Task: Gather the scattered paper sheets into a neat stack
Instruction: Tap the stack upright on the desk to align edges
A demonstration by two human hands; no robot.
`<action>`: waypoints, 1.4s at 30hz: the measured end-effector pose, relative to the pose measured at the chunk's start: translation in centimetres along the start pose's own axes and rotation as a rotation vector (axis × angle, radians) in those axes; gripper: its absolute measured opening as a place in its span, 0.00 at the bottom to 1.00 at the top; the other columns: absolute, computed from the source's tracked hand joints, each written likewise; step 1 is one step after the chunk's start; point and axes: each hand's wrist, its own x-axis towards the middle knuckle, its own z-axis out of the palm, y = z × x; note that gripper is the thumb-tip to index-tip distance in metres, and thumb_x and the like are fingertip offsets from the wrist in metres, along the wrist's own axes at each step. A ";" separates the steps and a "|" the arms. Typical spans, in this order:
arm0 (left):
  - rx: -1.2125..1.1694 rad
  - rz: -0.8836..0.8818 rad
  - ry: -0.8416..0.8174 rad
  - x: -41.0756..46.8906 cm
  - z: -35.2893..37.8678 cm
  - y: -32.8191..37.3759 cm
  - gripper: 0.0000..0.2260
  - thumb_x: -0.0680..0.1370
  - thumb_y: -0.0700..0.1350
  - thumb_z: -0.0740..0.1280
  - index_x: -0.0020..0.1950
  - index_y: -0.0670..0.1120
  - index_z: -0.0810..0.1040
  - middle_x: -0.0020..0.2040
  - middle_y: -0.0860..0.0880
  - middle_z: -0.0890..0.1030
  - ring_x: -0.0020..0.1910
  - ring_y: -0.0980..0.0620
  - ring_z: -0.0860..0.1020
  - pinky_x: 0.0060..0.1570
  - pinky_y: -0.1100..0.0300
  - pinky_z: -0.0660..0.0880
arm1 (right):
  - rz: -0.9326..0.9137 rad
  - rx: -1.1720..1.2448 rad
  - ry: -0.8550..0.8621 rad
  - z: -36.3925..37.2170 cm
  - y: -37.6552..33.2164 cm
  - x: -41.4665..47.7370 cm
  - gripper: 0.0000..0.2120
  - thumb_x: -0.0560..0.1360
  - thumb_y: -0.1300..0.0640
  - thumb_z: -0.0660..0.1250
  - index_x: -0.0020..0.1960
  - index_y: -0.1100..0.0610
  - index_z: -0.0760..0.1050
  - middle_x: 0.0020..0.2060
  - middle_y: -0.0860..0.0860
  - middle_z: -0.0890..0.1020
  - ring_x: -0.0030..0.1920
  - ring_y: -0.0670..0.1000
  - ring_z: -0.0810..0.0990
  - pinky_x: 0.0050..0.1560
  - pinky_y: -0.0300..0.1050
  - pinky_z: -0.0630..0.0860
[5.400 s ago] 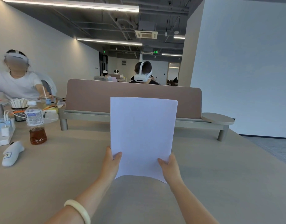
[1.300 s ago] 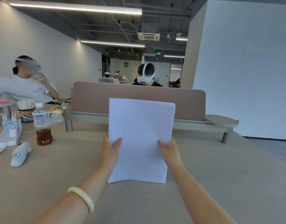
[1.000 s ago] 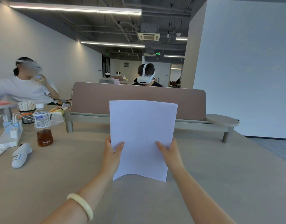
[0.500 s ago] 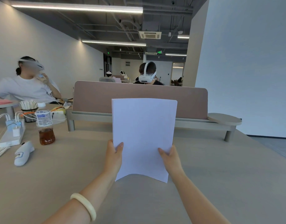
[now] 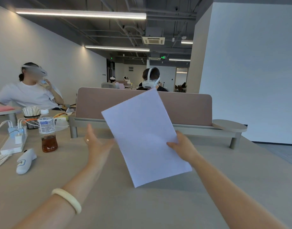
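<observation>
Pinching the tilted paper stack (image 5: pixel 146 138), right hand (image 5: pixel 183 147); left hand (image 5: pixel 95 142) splayed alongside.

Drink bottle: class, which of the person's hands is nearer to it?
Left. The left hand is open, right of the drink bottle; the right hand grips the paper sheets, farther right.

Tan table (image 5: pixel 142 210), matte top. Far edge: low desk divider (image 5: pixel 142 106) w/ pinkish panel, on short legs. Left side, near to far: white controller (image 5: pixel 25 160), lying flat; bottle (image 5: pixel 48 131), upright, brown liquid in lower part; power strip (image 5: pixel 12 145) w/ chargers plugged in; dark cup (image 5: pixel 31 120) of sticks.
</observation>
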 end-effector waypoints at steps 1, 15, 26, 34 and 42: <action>0.051 0.080 0.011 0.9 -0.6 0.9 0.47 0.69 0.42 0.76 0.78 0.53 0.47 0.77 0.49 0.52 0.76 0.52 0.54 0.71 0.52 0.58 | -0.047 -0.079 -0.043 -1.1 -1.3 0.4 0.15 0.77 0.62 0.63 0.63 0.59 0.70 0.55 0.52 0.77 0.55 0.54 0.77 0.52 0.45 0.72; -0.012 -0.089 -0.459 0.3 -1.6 -3.8 0.17 0.67 0.45 0.73 0.54 0.48 0.76 0.51 0.49 0.84 0.46 0.53 0.84 0.43 0.58 0.80 | -0.228 -0.723 -0.332 -1.3 -6.0 2.0 0.09 0.73 0.57 0.69 0.44 0.56 0.69 0.42 0.51 0.73 0.43 0.52 0.70 0.37 0.43 0.66; -0.030 -0.126 -0.422 0.3 -1.0 -5.5 0.15 0.76 0.37 0.68 0.62 0.43 0.72 0.55 0.45 0.82 0.51 0.47 0.81 0.45 0.57 0.77 | 0.089 0.375 -0.169 -4.9 2.4 -1.5 0.11 0.74 0.53 0.70 0.54 0.56 0.79 0.50 0.50 0.84 0.50 0.49 0.83 0.50 0.41 0.77; -0.022 -0.116 -0.339 0.1 -0.7 -6.5 0.19 0.74 0.44 0.69 0.63 0.45 0.70 0.57 0.45 0.80 0.56 0.45 0.80 0.55 0.46 0.77 | 0.189 0.531 0.083 0.8 5.4 -3.0 0.07 0.72 0.55 0.72 0.49 0.54 0.81 0.49 0.53 0.86 0.50 0.56 0.84 0.55 0.54 0.77; -0.014 -0.131 -0.276 -1.2 0.2 -6.3 0.18 0.75 0.46 0.69 0.62 0.46 0.68 0.57 0.47 0.78 0.56 0.47 0.78 0.57 0.46 0.75 | 0.160 0.530 0.114 0.5 5.5 -3.2 0.10 0.73 0.56 0.71 0.54 0.52 0.79 0.51 0.51 0.85 0.50 0.53 0.84 0.51 0.51 0.80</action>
